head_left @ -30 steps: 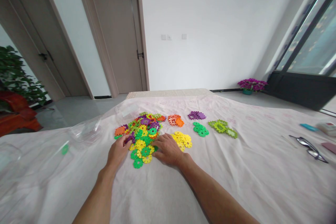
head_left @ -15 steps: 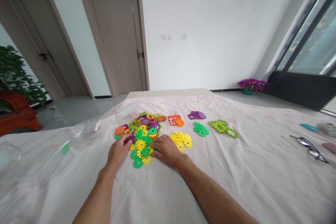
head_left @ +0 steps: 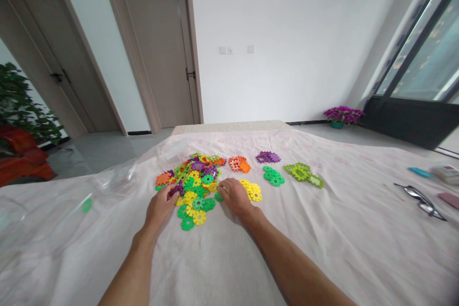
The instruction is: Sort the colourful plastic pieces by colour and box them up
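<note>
Plastic, flower-edged building discs in green, yellow, purple and orange lie in a mixed pile (head_left: 193, 179) on a pale pink, wrinkled cloth (head_left: 322, 234), at the middle of the view. The left hand (head_left: 160, 208) rests at the pile's 8 o'clock edge, fingers loosely curled with the tips on a purple disc (head_left: 174, 190); whether it grips that disc cannot be told. The right hand (head_left: 237, 197) lies at the pile's 4 o'clock side, its fingertips drawn together against a yellow disc (head_left: 214, 187), but a true pinch cannot be made out.

Partly hidden under the right hand, at 3 o'clock from the pile, is a small cluster of yellow discs (head_left: 254, 193). Sorted clusters follow at 1 to 2 o'clock: orange square lattice pieces (head_left: 239, 164), purple pieces (head_left: 268, 157), dark green discs (head_left: 274, 177) and lime green pieces (head_left: 304, 173).

At 9 o'clock a clear plastic tub (head_left: 114, 179) lies hard to trace against the cloth, with one green disc (head_left: 86, 205) just beyond it. Far off at 3 o'clock sit black-framed spectacles (head_left: 419, 196), a teal object (head_left: 418, 171) and a white device (head_left: 446, 173) cut off by the frame's edge, its markings too small to read.
</note>
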A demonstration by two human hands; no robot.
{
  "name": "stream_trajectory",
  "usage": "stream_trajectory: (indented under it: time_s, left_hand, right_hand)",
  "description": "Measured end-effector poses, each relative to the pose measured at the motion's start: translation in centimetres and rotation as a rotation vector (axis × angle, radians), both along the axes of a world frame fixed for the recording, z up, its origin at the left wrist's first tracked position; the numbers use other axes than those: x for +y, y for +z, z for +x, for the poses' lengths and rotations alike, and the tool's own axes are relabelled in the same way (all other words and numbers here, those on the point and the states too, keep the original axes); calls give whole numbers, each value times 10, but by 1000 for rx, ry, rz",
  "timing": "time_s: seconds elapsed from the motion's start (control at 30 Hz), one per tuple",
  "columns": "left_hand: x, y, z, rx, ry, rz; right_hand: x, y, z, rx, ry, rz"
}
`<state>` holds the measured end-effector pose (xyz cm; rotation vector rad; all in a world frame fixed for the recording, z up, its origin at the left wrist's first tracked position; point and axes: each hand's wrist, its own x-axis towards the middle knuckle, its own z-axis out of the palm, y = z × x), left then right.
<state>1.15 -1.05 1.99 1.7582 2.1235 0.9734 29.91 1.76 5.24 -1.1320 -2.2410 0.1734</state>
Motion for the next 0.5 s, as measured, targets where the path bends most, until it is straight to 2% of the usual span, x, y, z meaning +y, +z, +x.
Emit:
stream_trajectory:
  time_s: [0.13,0.27,0.5]
  left_hand:
    - [-1,1,1,-12,7,-11]
    - [-1,1,1,-3,9,-15]
    - [0,-1,0,-1,8,-20]
  right_hand:
    - [11,4,14,79,-60,21]
    - [20,10,31,8,-139,49]
    - [26,20,59,-99,-452,61]
